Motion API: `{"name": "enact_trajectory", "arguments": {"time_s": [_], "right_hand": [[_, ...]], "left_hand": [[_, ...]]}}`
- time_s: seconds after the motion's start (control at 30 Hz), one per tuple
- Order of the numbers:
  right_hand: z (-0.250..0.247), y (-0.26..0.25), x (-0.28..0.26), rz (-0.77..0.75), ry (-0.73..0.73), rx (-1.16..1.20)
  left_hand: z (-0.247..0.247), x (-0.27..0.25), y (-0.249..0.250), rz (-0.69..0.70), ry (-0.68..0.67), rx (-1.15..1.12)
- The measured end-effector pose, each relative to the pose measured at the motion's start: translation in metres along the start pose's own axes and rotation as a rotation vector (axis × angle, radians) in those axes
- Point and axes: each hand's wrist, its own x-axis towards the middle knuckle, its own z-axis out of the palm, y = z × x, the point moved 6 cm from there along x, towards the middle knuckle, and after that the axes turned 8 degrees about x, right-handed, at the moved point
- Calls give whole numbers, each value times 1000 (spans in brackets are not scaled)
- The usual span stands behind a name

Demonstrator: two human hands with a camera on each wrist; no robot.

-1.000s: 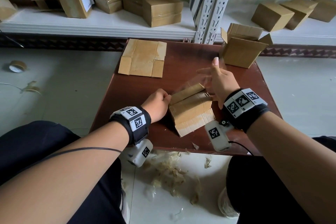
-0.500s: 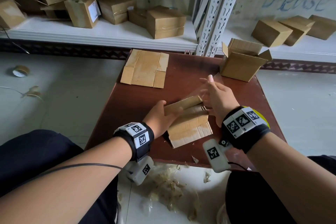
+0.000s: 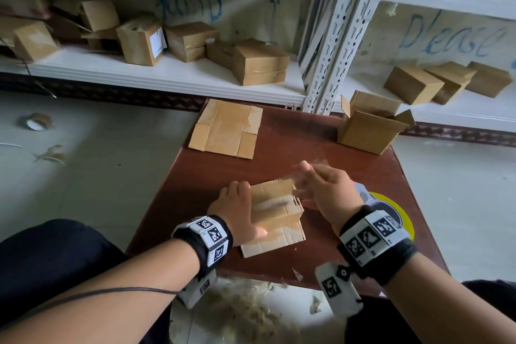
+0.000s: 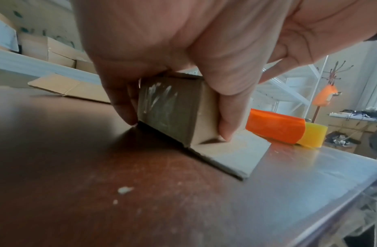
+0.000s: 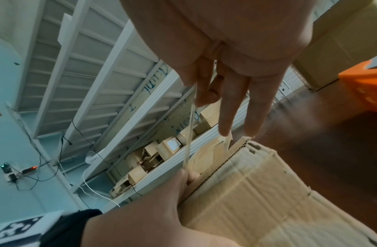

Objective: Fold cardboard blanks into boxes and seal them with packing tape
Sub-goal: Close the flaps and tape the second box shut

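Box [image 3: 275, 205] near front edge of the table [image 3: 173, 193], partly formed: body squared up, one flap lying flat toward the person, corrugated edges showing on the right end. Old glossy tape residue on its near side in the left wrist view. Sealing looks under way, not finished.

Left hand [image 3: 236, 209] grips the box's left end, thumb and fingers curled around it, holding it down. Right hand [image 3: 325, 190] pinches a strip of clear tape [image 3: 312, 169] between thumb and forefinger, other fingers straight; strip runs toward the box top.

Left to do, by my reading: press tape down, close remaining flap.

One flat blank [image 3: 227, 128] waits at the far left of the table; an open box [image 3: 368, 126] stands at the far right. Tape roll [image 3: 402, 212] just right of the right wrist.
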Motion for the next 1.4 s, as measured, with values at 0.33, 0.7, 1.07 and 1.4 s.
{"name": "enact_trajectory", "arguments": {"time_s": [0.33, 0.7, 1.07, 1.4], "right_hand": [[3, 10, 4, 47, -26, 18], [-23, 28, 29, 54, 105, -47], [-31, -32, 7, -207, 58, -611], [-10, -70, -25, -423, -17, -704]], "left_hand": [[4, -2, -1, -14, 20, 235], [8, -3, 3, -13, 116, 434], [9, -6, 3, 26, 142, 337], [8, -8, 8, 55, 177, 442]]}}
